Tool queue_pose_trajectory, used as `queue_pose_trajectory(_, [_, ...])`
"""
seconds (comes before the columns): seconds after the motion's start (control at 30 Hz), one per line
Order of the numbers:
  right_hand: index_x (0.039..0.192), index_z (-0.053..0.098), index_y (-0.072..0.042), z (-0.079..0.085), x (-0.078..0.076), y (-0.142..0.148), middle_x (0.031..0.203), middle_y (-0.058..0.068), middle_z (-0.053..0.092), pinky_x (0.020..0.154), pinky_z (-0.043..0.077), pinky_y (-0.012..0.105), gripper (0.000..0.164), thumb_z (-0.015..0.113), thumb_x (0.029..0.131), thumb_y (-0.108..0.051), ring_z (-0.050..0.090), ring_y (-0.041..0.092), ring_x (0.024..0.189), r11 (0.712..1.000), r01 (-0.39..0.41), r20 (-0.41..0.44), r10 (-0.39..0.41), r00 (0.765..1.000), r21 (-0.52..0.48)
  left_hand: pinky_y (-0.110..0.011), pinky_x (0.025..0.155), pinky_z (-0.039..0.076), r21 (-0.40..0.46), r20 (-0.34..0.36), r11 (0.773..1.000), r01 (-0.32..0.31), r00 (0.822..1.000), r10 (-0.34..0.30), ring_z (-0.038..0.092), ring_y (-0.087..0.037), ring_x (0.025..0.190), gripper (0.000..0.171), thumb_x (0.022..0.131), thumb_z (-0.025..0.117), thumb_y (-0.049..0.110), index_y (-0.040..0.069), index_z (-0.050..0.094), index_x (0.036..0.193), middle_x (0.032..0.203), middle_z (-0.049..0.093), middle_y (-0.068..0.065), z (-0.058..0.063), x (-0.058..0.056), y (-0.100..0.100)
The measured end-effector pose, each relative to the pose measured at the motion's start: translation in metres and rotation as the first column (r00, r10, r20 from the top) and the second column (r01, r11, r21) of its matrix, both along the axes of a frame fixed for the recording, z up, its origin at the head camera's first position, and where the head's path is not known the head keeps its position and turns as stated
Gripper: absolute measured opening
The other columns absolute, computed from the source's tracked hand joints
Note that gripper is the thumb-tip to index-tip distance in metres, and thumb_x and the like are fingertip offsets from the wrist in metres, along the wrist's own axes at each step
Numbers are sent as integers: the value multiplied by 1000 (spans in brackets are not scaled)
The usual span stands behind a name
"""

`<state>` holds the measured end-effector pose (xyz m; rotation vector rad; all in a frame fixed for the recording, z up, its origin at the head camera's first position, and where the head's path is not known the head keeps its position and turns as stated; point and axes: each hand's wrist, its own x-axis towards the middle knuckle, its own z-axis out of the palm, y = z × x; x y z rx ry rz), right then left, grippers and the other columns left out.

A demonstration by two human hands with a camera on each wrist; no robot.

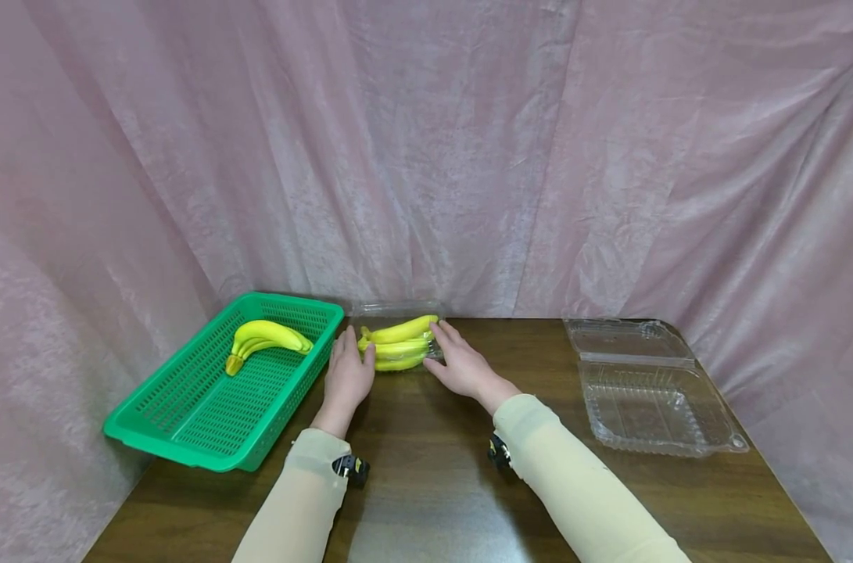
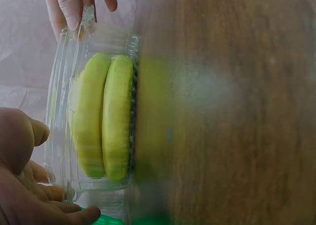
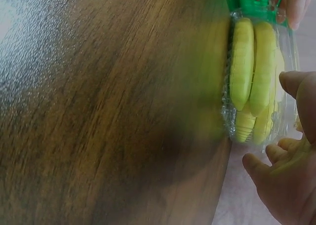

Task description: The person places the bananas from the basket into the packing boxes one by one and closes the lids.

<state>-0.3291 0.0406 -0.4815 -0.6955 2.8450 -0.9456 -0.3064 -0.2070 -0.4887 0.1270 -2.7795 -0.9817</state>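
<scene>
A clear plastic clamshell box (image 1: 398, 309) with yellow bananas (image 1: 401, 349) inside sits at the back of the table. My left hand (image 1: 349, 371) rests along its left end, fingers pointing away from me. At the right end my right hand (image 1: 464, 367) touches the box with fairly straight fingers. The left wrist view shows the bananas (image 2: 117, 116) through the box's clear side, with left fingertips (image 2: 39, 171) by the rim. In the right wrist view, the right thumb (image 3: 291, 82) is beside the rim. I cannot tell whether the lid is fastened.
To the left stands a green perforated basket (image 1: 285, 418) holding a bunch of bananas (image 1: 267, 335). An opened clear clamshell box (image 1: 644, 407) lies on the right of the brown wooden table (image 1: 426, 477). Behind the table hangs a pink curtain (image 1: 454, 156).
</scene>
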Motion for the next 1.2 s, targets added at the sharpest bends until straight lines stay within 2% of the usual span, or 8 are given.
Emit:
queue_pose_trajectory(0.27, [179, 16, -13, 3, 2, -1, 184, 17, 10, 125, 37, 59, 82, 60, 116, -39, 25, 40, 165, 1000, 0, 11, 0, 1000, 7, -63, 131, 20, 0, 7, 1000, 1, 1000, -1, 15, -51, 165, 75, 119, 47, 35, -6, 15, 173, 178, 17, -32, 1, -1, 0])
queue_pose_trajectory(0.43, [179, 14, -16, 2, 3, 0, 185, 14, 8, 126, 36, 59, 83, 61, 115, -40, 24, 40, 166, 1000, 9, 9, -9, 1000, 1, -65, 131, 19, -7, 6, 1000, 6, 1000, -6, 11, -52, 165, 77, 119, 50, 35, -6, 14, 174, 179, 12, -32, 3, 2, 0])
queue_pose_trajectory(0.6, [179, 13, -17, 3, 6, 2, 185, 11, 7, 127, 35, 59, 84, 60, 115, -43, 22, 38, 166, 1000, 23, 5, -23, 1000, -13, -67, 129, 21, -16, -25, 1000, 7, 1000, -8, 12, -54, 164, 79, 117, 55, 34, -6, 16, 173, 179, 12, -33, 4, 8, 2])
queue_pose_trajectory(0.8, [179, 17, -14, 5, 16, 9, 184, 13, 12, 126, 35, 59, 84, 61, 114, -45, 23, 37, 166, 998, 47, -22, -48, 999, -44, -66, 130, 21, -63, -48, 997, 35, 998, -38, 11, -55, 164, 80, 117, 55, 36, -9, 19, 172, 178, 13, -35, 7, 19, 4])
queue_pose_trajectory(1.0, [178, 20, -14, 5, 29, 21, 184, 14, 15, 126, 35, 60, 82, 63, 114, -42, 25, 37, 166, 996, 64, -42, -66, 997, -56, -66, 130, 19, -83, -71, 996, 30, 997, -36, 7, -53, 166, 81, 117, 56, 39, -8, 21, 172, 179, 12, -33, 9, 29, 6])
queue_pose_trajectory(1.2, [178, 22, -12, 9, 44, 35, 183, 14, 17, 125, 35, 63, 81, 64, 114, -40, 25, 37, 166, 996, 64, -49, -67, 997, -70, -63, 131, 21, -143, -137, 989, 35, 989, -55, 13, -53, 165, 77, 116, 59, 38, -9, 29, 169, 176, 21, -35, 14, 37, 13])
